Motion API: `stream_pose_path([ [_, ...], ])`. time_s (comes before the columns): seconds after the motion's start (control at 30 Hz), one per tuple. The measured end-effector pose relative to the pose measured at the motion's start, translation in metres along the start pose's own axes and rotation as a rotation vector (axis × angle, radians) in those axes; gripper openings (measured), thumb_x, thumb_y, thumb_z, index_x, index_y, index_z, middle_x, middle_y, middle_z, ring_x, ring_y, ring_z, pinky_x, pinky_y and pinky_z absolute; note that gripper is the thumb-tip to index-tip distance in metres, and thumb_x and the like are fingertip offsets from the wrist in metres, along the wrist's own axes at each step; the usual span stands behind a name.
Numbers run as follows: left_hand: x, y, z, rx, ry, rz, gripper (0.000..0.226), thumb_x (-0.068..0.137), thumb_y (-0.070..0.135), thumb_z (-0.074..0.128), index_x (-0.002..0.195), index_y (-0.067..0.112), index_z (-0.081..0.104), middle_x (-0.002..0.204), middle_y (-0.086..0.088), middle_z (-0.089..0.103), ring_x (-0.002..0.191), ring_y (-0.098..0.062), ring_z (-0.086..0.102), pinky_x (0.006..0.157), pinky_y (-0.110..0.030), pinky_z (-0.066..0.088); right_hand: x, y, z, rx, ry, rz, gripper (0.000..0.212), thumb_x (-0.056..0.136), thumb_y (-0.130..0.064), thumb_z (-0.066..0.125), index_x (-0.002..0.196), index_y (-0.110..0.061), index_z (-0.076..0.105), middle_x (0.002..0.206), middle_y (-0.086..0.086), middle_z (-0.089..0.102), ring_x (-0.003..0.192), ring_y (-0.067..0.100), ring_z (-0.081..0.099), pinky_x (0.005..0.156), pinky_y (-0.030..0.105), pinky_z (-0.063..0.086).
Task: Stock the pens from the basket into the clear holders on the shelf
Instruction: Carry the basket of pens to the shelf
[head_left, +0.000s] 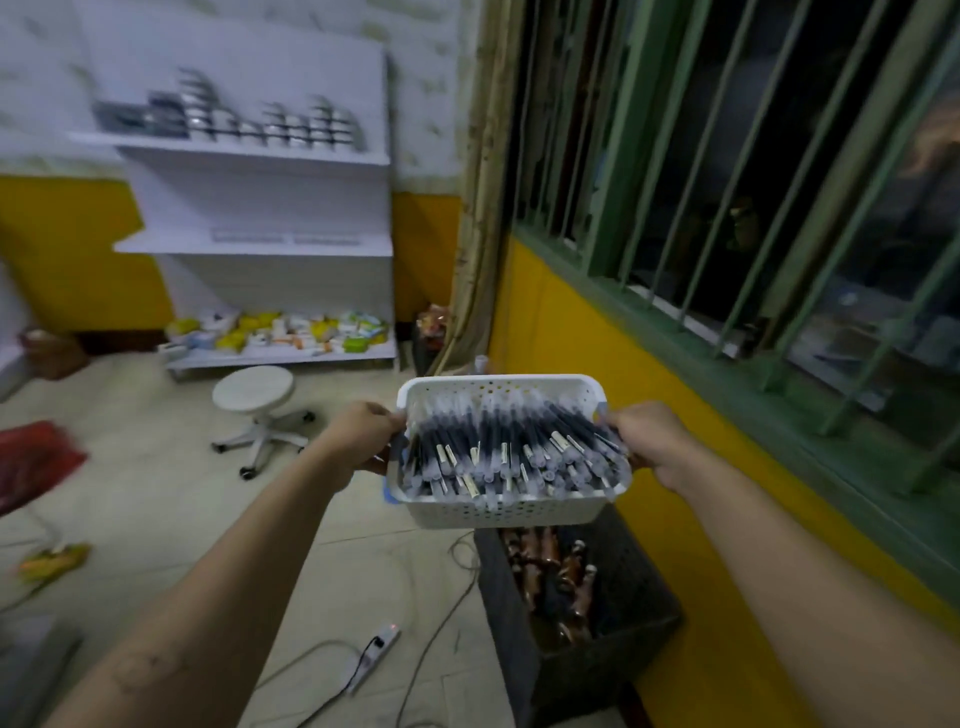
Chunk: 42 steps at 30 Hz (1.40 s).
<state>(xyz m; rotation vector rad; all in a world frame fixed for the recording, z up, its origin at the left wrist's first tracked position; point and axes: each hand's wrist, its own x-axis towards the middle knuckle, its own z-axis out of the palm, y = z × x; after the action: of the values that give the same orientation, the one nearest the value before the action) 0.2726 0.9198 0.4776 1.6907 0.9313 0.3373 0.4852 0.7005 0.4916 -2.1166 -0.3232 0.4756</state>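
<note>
A white perforated basket (498, 512) full of several dark pens (511, 452) hangs in the air in front of me. My left hand (363, 434) grips its left rim and my right hand (652, 441) grips its right rim. The white shelf unit (260, 244) stands far off at the back left. Two flat clear holders (285, 238) lie on its middle shelf, blurred.
A white wheeled stool (257, 400) stands on the floor between me and the shelf. A dark crate of brown bottles (576, 597) sits below the basket by the yellow wall. A power strip (371, 657) and cables lie on the floor. Metal bowls (270, 122) fill the top shelf.
</note>
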Motion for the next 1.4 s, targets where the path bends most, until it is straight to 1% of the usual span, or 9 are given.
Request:
stream_pose_path([
  [0.2, 0.041, -0.027, -0.036, 0.007, 0.136, -0.103, 0.03, 0.099, 0.025, 0.053, 0.097, -0.003, 0.063, 0.083, -0.015, 0.065, 0.064, -0.025, 0.064, 0.048, -0.029, 0.052, 0.061, -0.027, 0.071, 0.004, -0.164, -0.028, 0.039, 0.091, -0.022, 0.065, 0.058, -0.014, 0.045, 0.055, 0.006, 0.046, 0.057, 0.019, 0.041, 0.055, 0.031, 0.032],
  [0.3, 0.072, -0.03, -0.048, -0.001, 0.195, -0.137, 0.027, 0.099, 0.025, 0.053, 0.096, 0.0, 0.064, 0.083, -0.014, 0.066, 0.064, -0.024, 0.064, 0.048, -0.028, 0.053, 0.099, -0.043, 0.101, 0.031, -0.23, -0.042, 0.032, 0.088, -0.016, 0.066, 0.058, -0.012, 0.056, 0.051, 0.003, 0.055, 0.052, 0.021, 0.051, 0.052, 0.027, 0.038],
  [0.5, 0.141, -0.026, -0.065, -0.019, 0.308, -0.195, 0.022, 0.098, 0.015, 0.052, 0.085, 0.002, 0.063, 0.079, -0.013, 0.064, 0.061, -0.024, 0.062, 0.05, -0.031, 0.053, 0.187, -0.087, 0.154, 0.066, -0.354, -0.078, 0.016, 0.091, -0.02, 0.062, 0.081, -0.008, 0.064, 0.07, 0.01, 0.065, 0.06, 0.023, 0.057, 0.051, 0.027, 0.037],
  [0.67, 0.197, -0.041, -0.087, -0.018, 0.389, -0.252, 0.019, 0.095, 0.007, 0.052, 0.081, -0.001, 0.063, 0.081, -0.017, 0.065, 0.062, -0.026, 0.062, 0.054, -0.033, 0.053, 0.25, -0.111, 0.21, -0.01, -0.369, -0.099, 0.025, 0.088, -0.022, 0.066, 0.068, -0.013, 0.052, 0.067, 0.012, 0.056, 0.057, 0.023, 0.049, 0.051, 0.029, 0.034],
  [0.8, 0.235, -0.059, -0.117, -0.037, 0.422, -0.307, 0.021, 0.095, 0.009, 0.053, 0.082, -0.004, 0.063, 0.08, -0.018, 0.065, 0.06, -0.025, 0.061, 0.052, -0.031, 0.053, 0.279, -0.132, 0.26, -0.116, -0.414, -0.104, 0.015, 0.089, -0.019, 0.063, 0.083, -0.005, 0.062, 0.076, 0.017, 0.062, 0.058, 0.024, 0.054, 0.047, 0.023, 0.036],
  [1.03, 0.316, -0.09, -0.184, -0.006, 0.419, -0.337, 0.017, 0.092, 0.004, 0.05, 0.086, -0.005, 0.063, 0.082, -0.019, 0.067, 0.063, -0.025, 0.062, 0.05, -0.03, 0.053, 0.326, -0.168, 0.355, -0.212, -0.449, -0.144, 0.02, 0.089, -0.015, 0.061, 0.085, 0.003, 0.068, 0.078, 0.025, 0.064, 0.069, 0.031, 0.063, 0.054, 0.03, 0.044],
  [1.13, 0.365, -0.102, -0.223, 0.007, 0.381, -0.285, 0.021, 0.094, 0.008, 0.051, 0.082, -0.004, 0.064, 0.078, -0.016, 0.066, 0.062, -0.024, 0.063, 0.051, -0.03, 0.054, 0.351, -0.191, 0.4, -0.271, -0.425, -0.171, 0.024, 0.09, -0.019, 0.06, 0.078, 0.0, 0.069, 0.071, 0.02, 0.058, 0.065, 0.026, 0.056, 0.058, 0.031, 0.041],
  [1.27, 0.424, -0.107, -0.272, 0.105, 0.311, -0.278, 0.021, 0.093, 0.014, 0.056, 0.081, -0.001, 0.065, 0.073, -0.014, 0.068, 0.061, -0.022, 0.067, 0.048, -0.027, 0.053, 0.376, -0.227, 0.452, -0.39, -0.366, -0.211, 0.039, 0.094, -0.024, 0.057, 0.059, -0.01, 0.052, 0.059, 0.012, 0.047, 0.061, 0.024, 0.05, 0.06, 0.032, 0.036],
  [1.4, 0.48, -0.099, -0.31, 0.235, 0.268, -0.24, 0.026, 0.095, 0.018, 0.055, 0.07, 0.008, 0.06, 0.065, -0.008, 0.065, 0.054, -0.017, 0.064, 0.044, -0.023, 0.047, 0.402, -0.256, 0.488, -0.414, -0.338, -0.221, 0.035, 0.094, -0.024, 0.056, 0.061, -0.013, 0.049, 0.059, 0.011, 0.043, 0.059, 0.024, 0.049, 0.058, 0.034, 0.04],
])
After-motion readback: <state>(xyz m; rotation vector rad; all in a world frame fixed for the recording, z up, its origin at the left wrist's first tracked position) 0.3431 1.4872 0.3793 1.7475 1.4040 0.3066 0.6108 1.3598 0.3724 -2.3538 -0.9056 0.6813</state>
